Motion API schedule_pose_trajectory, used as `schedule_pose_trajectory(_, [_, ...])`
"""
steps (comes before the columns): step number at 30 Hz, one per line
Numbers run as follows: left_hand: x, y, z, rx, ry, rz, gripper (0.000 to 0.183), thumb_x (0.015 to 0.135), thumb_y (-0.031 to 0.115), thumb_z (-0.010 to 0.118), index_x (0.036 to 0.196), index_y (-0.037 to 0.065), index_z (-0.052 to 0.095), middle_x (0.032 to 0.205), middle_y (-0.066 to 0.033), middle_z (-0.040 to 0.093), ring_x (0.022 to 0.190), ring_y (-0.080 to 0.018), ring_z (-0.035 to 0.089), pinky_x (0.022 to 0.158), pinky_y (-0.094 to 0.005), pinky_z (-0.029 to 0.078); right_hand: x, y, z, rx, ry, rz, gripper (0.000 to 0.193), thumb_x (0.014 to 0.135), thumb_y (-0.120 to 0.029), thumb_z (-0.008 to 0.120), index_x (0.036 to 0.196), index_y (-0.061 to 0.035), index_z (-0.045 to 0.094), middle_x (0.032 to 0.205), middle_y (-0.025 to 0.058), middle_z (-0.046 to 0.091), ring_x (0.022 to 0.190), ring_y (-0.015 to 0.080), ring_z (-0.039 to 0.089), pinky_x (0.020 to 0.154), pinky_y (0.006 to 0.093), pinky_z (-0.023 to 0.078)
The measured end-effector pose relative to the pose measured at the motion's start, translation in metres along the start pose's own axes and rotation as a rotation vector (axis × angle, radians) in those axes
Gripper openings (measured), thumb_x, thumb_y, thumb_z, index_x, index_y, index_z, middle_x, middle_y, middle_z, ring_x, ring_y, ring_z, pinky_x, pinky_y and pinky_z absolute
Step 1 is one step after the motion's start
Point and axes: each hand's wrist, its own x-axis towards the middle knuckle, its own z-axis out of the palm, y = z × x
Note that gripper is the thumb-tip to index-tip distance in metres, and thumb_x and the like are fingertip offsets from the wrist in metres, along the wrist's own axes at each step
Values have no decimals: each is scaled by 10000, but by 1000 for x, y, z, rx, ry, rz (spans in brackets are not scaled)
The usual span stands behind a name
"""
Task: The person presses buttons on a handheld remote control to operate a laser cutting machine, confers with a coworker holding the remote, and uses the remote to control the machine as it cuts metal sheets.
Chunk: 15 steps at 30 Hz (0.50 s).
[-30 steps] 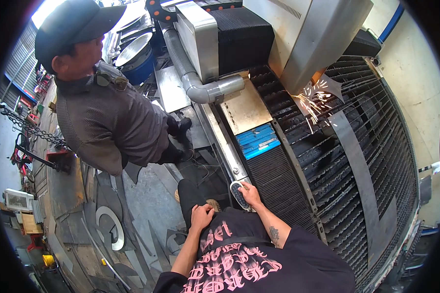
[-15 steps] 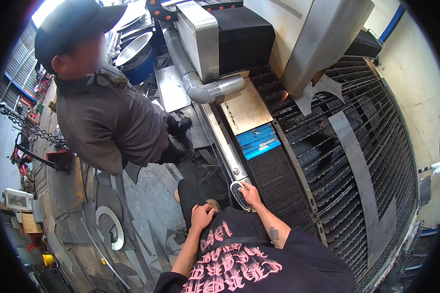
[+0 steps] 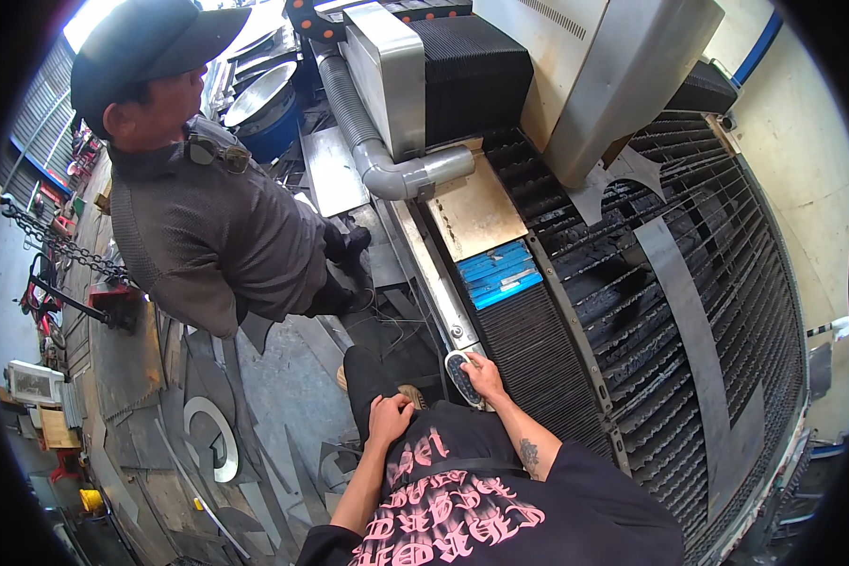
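My right hand is closed around a handheld remote control, an oval with a pale rim and a dark face of small buttons. It is held beside the metal rail at the machine's edge. My left hand lies on my thigh with nothing in it, its fingers loosely bent and partly hidden. Ahead and to the right is a cutting machine's slatted bed. A long grey metal strip and a sheet piece with curved cut edges lie on the slats below the machine's head.
A co-worker in a cap and dark shirt stands to the left. Metal offcuts and a ring litter the floor. Black bellows, a blue piece and a grey duct pipe line the bed. A chain hangs at far left.
The orange glow beneath the machine's head is gone. The co-worker's head has shifted slightly. Both my hands stay where they were, the right one still around the remote control.
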Motion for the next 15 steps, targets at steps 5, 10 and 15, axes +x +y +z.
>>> schedule_pose_trajectory(5, [1, -1, 0, -3, 10, 8, 227, 877, 275, 625, 946, 79, 717, 908, -98, 738, 925, -268, 682, 1063, -450, 363, 2, 1, 0, -7, 5, -11, 409, 826, -245, 644, 1177, -38, 676, 1016, 161, 723, 927, 234, 696, 837, 330, 513])
schedule_pose_trajectory(10, [0, 2, -2, -2, 11, 10, 225, 876, 273, 625, 943, 78, 715, 905, -102, 736, 919, -275, 683, 1055, -454, 368, 1, -2, -1, 7, 2, -45, 393, 831, -217, 642, 1176, -29, 673, 1025, 161, 723, 930, 228, 697, 832, 321, 516])
schedule_pose_trajectory(15, [-1, -4, 4, -7, 23, 13, 228, 875, 277, 626, 937, 79, 719, 887, -102, 737, 895, -282, 688, 1053, -470, 372, 0, -2, -1, 5, -20, 4, 393, 834, -217, 644, 1181, -34, 672, 1032, 152, 724, 935, 214, 696, 834, 314, 515])
